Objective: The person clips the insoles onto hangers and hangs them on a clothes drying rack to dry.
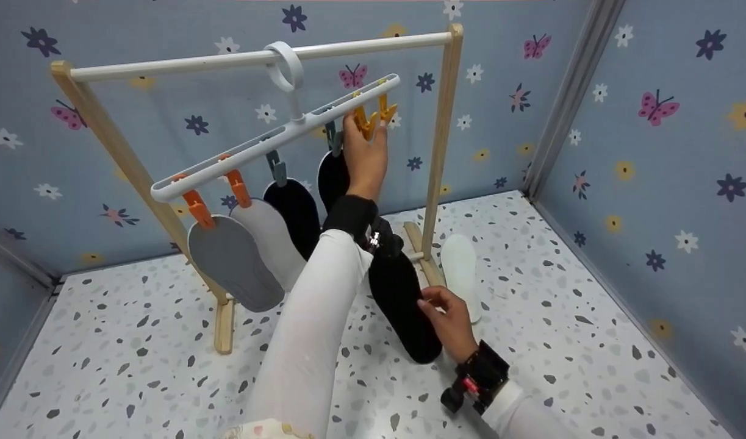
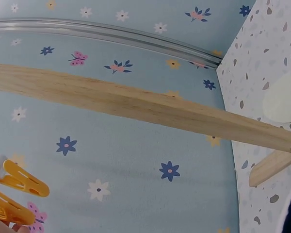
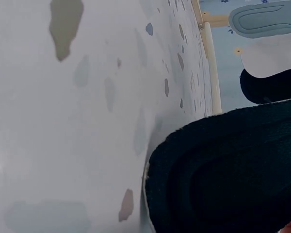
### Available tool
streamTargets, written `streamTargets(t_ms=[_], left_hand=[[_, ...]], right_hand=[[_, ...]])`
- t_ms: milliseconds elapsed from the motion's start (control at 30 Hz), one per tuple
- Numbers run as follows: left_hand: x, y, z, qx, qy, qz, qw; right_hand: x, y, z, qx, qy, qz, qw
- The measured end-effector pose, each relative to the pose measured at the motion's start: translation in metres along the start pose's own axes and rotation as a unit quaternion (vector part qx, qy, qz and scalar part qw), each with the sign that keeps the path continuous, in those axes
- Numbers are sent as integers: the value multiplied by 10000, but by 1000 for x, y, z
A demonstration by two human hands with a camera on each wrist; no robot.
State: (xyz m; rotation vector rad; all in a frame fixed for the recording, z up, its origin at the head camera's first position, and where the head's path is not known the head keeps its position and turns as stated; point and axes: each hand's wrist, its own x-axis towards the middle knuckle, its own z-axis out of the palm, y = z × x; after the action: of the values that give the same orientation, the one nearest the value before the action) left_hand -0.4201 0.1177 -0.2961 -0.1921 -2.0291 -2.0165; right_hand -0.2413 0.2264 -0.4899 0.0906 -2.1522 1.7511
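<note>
My left hand (image 1: 366, 157) is raised to the white hanger bar (image 1: 342, 110), its fingers around one yellow clip (image 1: 362, 122). Another yellow clip (image 1: 387, 110) hangs just beyond. Low down on the right, my right hand (image 1: 449, 320) pinches the side edge of a black insole (image 1: 403, 305). This insole slants close above the floor; my left wrist hides its upper end. In the right wrist view its rounded end (image 3: 208, 179) fills the lower right. A pale insole (image 1: 460, 274) lies on the floor beside the rack's foot.
A grey insole (image 1: 232, 262) and a whitish insole (image 1: 266, 225) hang from orange clips (image 1: 199, 208). Two black insoles (image 1: 293, 207) hang from green clips (image 1: 277, 169). The wooden rack (image 1: 440, 146) carries the hanger on its white rail (image 1: 360, 47). Patterned walls (image 1: 671, 183) stand behind and right.
</note>
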Motion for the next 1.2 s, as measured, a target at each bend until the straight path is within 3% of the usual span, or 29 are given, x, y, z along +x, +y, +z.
streamTargets(t_ms=[200, 367, 600, 900, 1200], left_hand=[[-4, 0, -1, -315, 157, 89, 9993], [-9, 1, -2, -318, 146, 55, 9994], [-16, 5, -7, -235, -8, 254, 9994], [-21, 5, -11, -354, -285, 269, 9986], [-26, 0, -17, -346, -333, 35, 9988]], right_hand=[[-3, -13, 4, -65, -3, 69, 10000], [-3, -13, 6, -21, -26, 58, 10000], [-1, -14, 10, -5, 49, 65, 10000], [4, -19, 12, 82, 286, 56, 9995], [12, -23, 17, 339, 495, 113, 9981]])
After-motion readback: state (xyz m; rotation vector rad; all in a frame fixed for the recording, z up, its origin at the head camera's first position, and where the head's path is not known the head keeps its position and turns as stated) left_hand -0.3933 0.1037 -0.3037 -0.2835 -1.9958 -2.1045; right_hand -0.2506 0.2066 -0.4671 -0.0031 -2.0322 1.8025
